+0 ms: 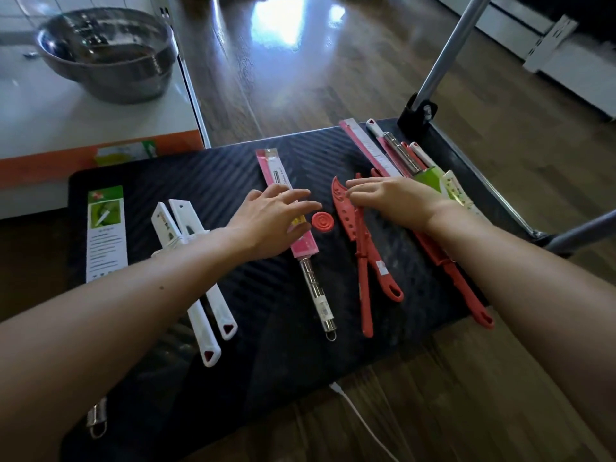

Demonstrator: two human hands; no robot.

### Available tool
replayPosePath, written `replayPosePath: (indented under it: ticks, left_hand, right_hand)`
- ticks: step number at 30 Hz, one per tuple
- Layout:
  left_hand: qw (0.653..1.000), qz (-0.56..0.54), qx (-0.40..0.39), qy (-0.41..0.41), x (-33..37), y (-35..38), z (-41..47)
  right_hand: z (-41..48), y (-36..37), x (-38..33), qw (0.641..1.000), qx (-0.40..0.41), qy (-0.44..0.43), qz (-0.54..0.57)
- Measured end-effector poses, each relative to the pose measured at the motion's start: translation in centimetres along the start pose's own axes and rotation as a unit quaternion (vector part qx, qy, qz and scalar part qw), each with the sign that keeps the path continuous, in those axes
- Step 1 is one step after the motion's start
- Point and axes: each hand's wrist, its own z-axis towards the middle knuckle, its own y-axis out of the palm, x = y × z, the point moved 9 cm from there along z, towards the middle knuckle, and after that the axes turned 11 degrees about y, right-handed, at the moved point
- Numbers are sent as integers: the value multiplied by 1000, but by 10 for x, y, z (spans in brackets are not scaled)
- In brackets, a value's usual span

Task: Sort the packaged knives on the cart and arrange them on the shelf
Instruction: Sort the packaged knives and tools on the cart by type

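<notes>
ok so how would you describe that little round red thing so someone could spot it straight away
Start at the black cart top and look between the two hands. The small red disc lies flat there, just right of the pink-sleeved steel-handled knife and left of the red knives. It is the only round item, with raised concentric rings; everything else is long.

2 knives [200, 278] lie left on the cart [266, 361], perhaps 3 [366, 255] right.

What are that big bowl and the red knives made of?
The bowl looks like metal, probably stainless steel: grey, with a shiny reflective inside. The red knives look like matte plastic: one even colour from blade to handle, no metallic glint. Hard to be certain.
</notes>
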Motion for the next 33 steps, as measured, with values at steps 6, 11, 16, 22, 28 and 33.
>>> replayPosePath:
  ticks: [6, 11, 16, 22, 28, 33]
  left_hand:
    - [999, -10, -4, 45, 23, 5, -7]
    - [998, -14, -3, 65, 33, 4, -11]
    - [995, -7, -20, 99, 44, 10, -12]
    - [985, 28, -49, 162, 67, 18, -1]
    - [968, 63, -129, 207, 84, 42, 11]
    - [975, 69, -122, 173, 84, 47, 21]
  right_hand:
    - [24, 17, -23, 979, -119, -5, -167]
    - [27, 29, -21, 987, -96, 59, -112]
    - [22, 25, 19, 950, 17, 298, 93]
    - [-2, 23, 53, 879, 77, 403, 244]
    - [-65, 12, 100, 843, 106, 494, 186]
    - [-90, 26, 103, 851, 49, 496, 165]
